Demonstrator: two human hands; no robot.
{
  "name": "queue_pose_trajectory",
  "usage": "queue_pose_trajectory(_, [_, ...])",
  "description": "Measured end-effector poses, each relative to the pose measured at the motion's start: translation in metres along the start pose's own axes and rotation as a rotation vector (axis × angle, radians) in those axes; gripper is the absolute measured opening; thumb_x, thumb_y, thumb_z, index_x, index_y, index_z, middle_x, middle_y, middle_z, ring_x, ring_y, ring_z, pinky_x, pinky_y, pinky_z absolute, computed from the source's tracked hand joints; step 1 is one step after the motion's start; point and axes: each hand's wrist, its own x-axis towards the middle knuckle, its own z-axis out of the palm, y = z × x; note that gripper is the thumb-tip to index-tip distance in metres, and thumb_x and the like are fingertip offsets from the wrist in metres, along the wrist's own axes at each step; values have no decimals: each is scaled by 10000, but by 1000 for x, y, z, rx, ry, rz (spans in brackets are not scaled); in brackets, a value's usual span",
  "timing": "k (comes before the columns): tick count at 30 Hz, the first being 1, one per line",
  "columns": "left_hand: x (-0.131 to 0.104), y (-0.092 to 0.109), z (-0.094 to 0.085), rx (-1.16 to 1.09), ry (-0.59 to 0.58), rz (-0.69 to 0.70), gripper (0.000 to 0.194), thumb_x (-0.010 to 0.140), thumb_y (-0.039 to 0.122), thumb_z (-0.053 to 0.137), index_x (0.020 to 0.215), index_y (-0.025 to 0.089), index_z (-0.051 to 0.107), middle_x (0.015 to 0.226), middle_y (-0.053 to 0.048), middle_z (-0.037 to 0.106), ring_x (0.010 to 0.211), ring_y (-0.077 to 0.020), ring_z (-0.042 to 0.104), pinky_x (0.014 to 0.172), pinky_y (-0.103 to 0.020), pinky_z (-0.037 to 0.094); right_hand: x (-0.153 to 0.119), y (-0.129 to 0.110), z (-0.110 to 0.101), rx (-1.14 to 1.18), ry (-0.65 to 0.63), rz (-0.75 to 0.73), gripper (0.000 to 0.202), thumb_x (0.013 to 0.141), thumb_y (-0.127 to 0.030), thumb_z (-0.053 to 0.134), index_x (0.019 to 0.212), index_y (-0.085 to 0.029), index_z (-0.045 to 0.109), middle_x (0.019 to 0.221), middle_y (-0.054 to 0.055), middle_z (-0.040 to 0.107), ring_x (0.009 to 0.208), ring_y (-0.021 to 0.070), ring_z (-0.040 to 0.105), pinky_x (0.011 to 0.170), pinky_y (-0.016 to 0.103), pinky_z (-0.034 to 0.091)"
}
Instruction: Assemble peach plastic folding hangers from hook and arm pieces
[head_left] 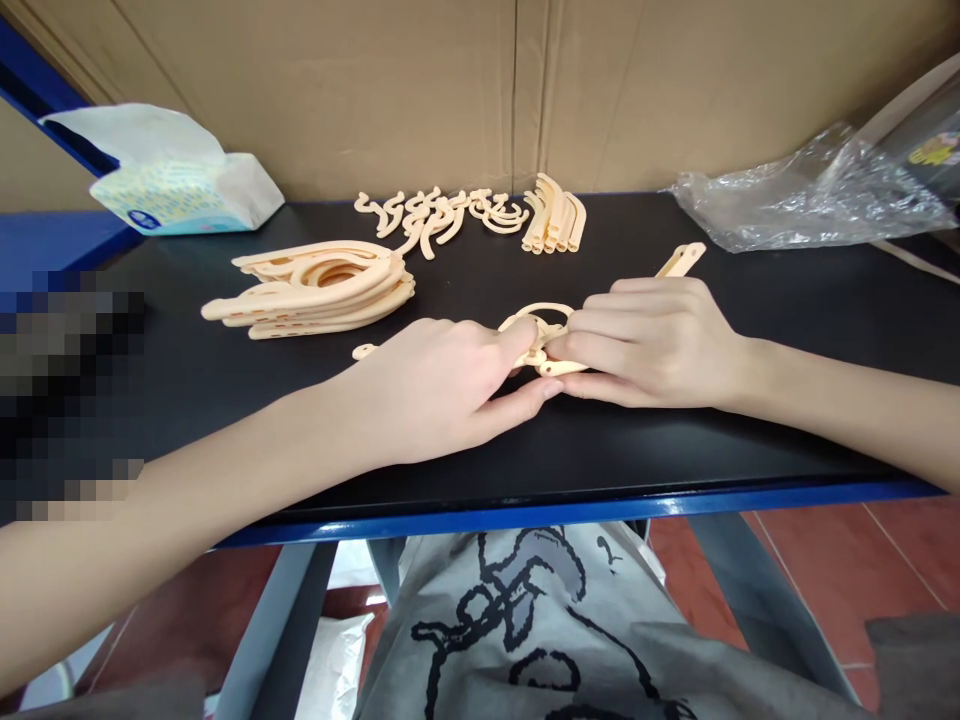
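Note:
A cream plastic folding hanger (681, 260) lies low over the black tabletop, between my two hands. My left hand (442, 388) is closed on its middle part, thumb and index finger pinching near the centre joint. One rounded arm end pokes out behind that hand. My right hand (651, 345) wraps round the other arm, with its fingertips at the same joint and the holed tip sticking out beyond the knuckles. A curved piece of the hanger shows between the hands. Fingers hide most of the joint.
Left of centre lies a stack of folded cream hangers (322, 290). Along the back are a pile of small hook pieces (431, 215) and a bundle of curved arm pieces (553, 215). A tissue pack (180, 190) stands back left, a clear plastic bag (795, 200) back right.

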Motion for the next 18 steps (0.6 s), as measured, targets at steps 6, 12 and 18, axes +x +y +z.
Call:
queue_pose_trajectory(6, [0,-1,2,15,-7,9,448,1032,525,374,1113,129,568,679,-40,666,565,-224,628,497,-276,329,0,-1,0,12,-12,-5,394,1079,-343,309,879,-182,608,677,-6,595,644,127,531,579,282,344])
queue_pose_trajectory(12, [0,0,3,21,-15,6,460,1031,532,373,1158,131,560,728,-56,696,592,-242,651,503,-281,346,1,-1,0,41,29,-11,357,1072,-335,354,882,-178,613,665,-12,592,629,125,521,576,277,350])
queue_pose_trajectory(18, [1,0,2,19,-12,11,456,1035,527,369,1176,135,554,751,-56,707,610,-244,661,509,-282,351,2,0,2,79,30,-11,363,1074,-347,346,865,-185,594,639,-19,565,606,129,486,576,277,341])
